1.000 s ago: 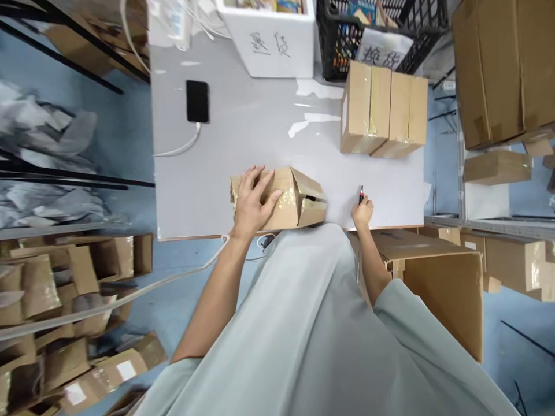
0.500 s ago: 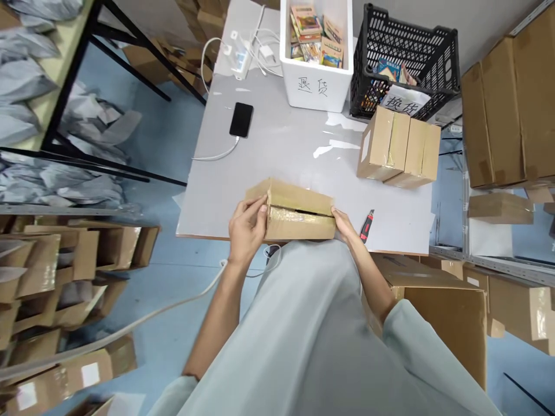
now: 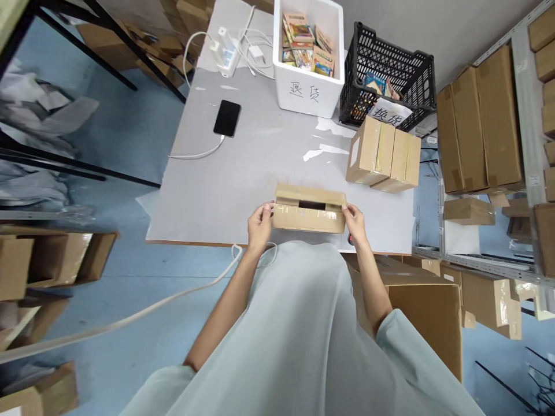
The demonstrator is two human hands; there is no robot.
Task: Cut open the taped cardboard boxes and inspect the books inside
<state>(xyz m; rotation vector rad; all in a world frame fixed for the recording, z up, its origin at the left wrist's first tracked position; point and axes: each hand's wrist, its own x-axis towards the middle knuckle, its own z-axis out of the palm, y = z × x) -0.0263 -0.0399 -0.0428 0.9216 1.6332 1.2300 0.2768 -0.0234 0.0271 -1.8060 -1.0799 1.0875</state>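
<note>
A small brown cardboard box (image 3: 309,218) rests near the front edge of the table, with clear tape along its top and a dark gap between its flaps. My left hand (image 3: 260,224) grips its left end, thumb and fingers closed on the corner. At the opposite end my right hand (image 3: 354,221) pinches the upper right corner. Partly covered by my right hand is a red and black utility knife (image 3: 350,238), of which only a bit shows.
Two taped cardboard boxes (image 3: 384,153) stand on the right of the table (image 3: 195,196). Behind them are a black crate (image 3: 388,75) and a white foam bin (image 3: 309,86) with small packets. A phone (image 3: 227,118) on a cable lies left. A large open carton (image 3: 422,323) stands below, right.
The box has turned level and shifted slightly right, and the gap between its flaps is wider. My left hand has moved right with it. My view has swung right.
</note>
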